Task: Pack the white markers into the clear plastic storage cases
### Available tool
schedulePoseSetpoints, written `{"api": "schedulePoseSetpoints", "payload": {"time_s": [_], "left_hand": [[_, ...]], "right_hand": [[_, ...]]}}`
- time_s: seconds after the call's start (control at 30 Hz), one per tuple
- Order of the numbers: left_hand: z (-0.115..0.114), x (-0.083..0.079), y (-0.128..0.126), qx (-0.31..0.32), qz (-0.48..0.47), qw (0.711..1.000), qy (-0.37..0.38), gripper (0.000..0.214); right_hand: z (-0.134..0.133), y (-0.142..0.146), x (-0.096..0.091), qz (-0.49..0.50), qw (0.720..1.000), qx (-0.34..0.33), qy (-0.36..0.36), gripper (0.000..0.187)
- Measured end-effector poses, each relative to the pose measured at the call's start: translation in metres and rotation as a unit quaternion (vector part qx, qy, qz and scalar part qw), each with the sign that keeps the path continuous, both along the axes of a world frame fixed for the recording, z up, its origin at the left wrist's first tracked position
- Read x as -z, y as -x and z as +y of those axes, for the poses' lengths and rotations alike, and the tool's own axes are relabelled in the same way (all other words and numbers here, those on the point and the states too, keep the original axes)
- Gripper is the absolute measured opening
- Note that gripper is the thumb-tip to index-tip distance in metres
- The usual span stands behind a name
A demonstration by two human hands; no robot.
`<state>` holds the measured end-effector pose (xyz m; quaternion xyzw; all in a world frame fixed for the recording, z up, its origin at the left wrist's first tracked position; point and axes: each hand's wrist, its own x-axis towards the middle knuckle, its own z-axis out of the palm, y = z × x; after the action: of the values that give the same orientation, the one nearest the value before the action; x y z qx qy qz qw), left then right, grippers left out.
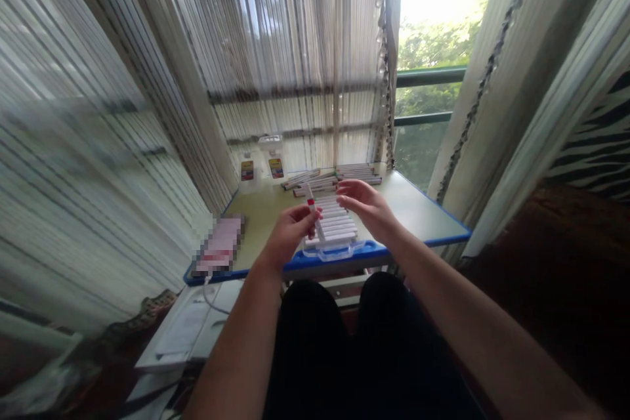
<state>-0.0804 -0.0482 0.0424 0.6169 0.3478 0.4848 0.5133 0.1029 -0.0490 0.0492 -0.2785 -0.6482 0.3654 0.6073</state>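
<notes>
Between the thumb and fingers of my left hand (294, 230) is a white marker (310, 201) with a red band, held upright and slightly tilted. My right hand (367, 205) hovers just to the right with its fingers apart and nothing in them. Below both hands, several white markers (337, 223) lie side by side in a clear plastic case (335, 251) at the table's front edge. Behind my hands, more loose markers (354, 172) are spread in piles, their coloured ends pointing different ways.
The table (418, 216) has a blue rim. At its back left stand clear plastic containers (270, 161) with yellow labels. A blurred pink item (224, 243) lies at the left edge, a white cable (209, 295) hanging below it. Curtains (295, 46) enclose the table's far side.
</notes>
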Motion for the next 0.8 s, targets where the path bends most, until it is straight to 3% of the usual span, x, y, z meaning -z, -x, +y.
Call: {"api": "schedulePoseSetpoints", "payload": {"time_s": [0.1,0.23,0.33,0.43,0.5,0.63,0.8], "left_hand": [[-0.006,0.005,-0.007,-0.006,-0.13,0.989,0.072,0.034],[-0.018,0.01,-0.013,-0.006,-0.168,0.978,0.124,0.035],[-0.023,0.014,-0.008,-0.041,-0.112,0.987,0.104,0.044],[-0.02,0.021,0.005,-0.132,-0.017,0.991,0.005,0.055],[-0.016,0.026,0.016,-0.164,0.084,0.98,-0.077,0.05],[-0.011,0.036,0.028,-0.151,0.257,0.933,-0.203,0.026],[-0.014,0.038,0.026,-0.113,0.295,0.925,-0.213,0.018]], "right_hand": [[-0.015,-0.002,0.015,-0.155,0.984,0.067,-0.064,0.028],[-0.032,-0.003,0.029,-0.266,0.946,0.136,-0.124,0.014],[-0.032,-0.011,0.037,-0.256,0.947,0.144,-0.129,0.016],[-0.02,-0.028,0.05,-0.239,0.95,0.157,-0.126,0.017],[-0.012,-0.039,0.059,-0.25,0.946,0.156,-0.132,0.016],[-0.005,-0.048,0.069,-0.283,0.944,0.134,-0.102,0.017],[-0.006,-0.047,0.06,-0.349,0.932,0.096,-0.018,0.02]]}}
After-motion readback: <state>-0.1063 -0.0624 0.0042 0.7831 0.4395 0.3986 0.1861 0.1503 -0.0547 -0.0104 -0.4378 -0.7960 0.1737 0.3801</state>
